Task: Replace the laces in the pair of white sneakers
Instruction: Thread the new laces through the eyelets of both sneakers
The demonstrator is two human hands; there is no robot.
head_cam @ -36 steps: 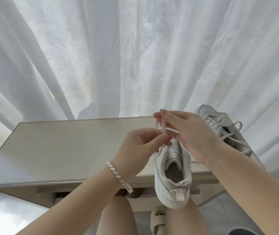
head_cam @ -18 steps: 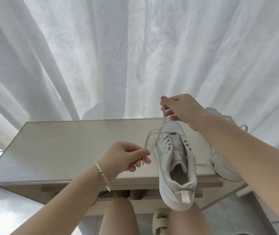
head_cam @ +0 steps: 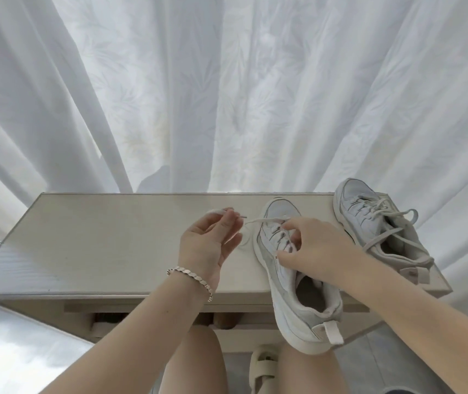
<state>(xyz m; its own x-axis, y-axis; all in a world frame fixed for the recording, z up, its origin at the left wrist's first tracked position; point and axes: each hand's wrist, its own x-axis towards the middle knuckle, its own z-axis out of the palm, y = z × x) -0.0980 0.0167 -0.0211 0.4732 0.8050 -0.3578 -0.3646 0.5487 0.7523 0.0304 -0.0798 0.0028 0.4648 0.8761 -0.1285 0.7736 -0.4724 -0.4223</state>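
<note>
pinching lace [head_cam: 259, 220] tip in left hand [head_cam: 208, 245] grip, left of near sneaker [head_cam: 284, 288] on surface [head_cam: 113, 237]. clamping right hand [head_cam: 315, 248] grip over that sneaker's eyelet row.

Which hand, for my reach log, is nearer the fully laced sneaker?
Right. The right hand is just left of the laced sneaker; the left hand, farther left.
</note>
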